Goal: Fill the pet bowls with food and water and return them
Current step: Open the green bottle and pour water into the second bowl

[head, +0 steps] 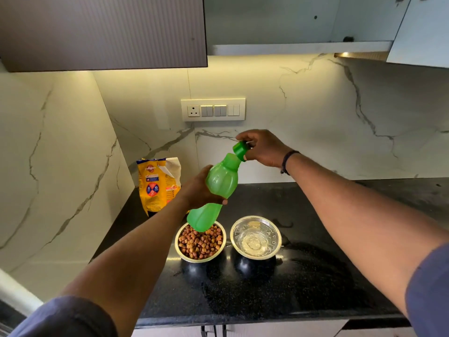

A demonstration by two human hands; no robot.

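Observation:
Two steel pet bowls stand side by side on the black counter (303, 288). The left bowl (200, 242) is full of brown kibble; the right bowl (255, 237) holds clear water. Above the kibble bowl I hold a green plastic bottle (218, 183) tilted, its neck pointing up and to the right. My left hand (198, 188) grips the bottle's middle. My right hand (263, 148) pinches the green cap (240, 150) on the bottle's neck. The bottle's base hides part of the kibble bowl's far rim.
A yellow pet food bag (156, 183) stands open at the back left against the marble wall. A switch plate (213, 109) is on the backsplash. Wall cabinets (102, 32) hang overhead. Some water is spilled on the counter near the water bowl (283, 223).

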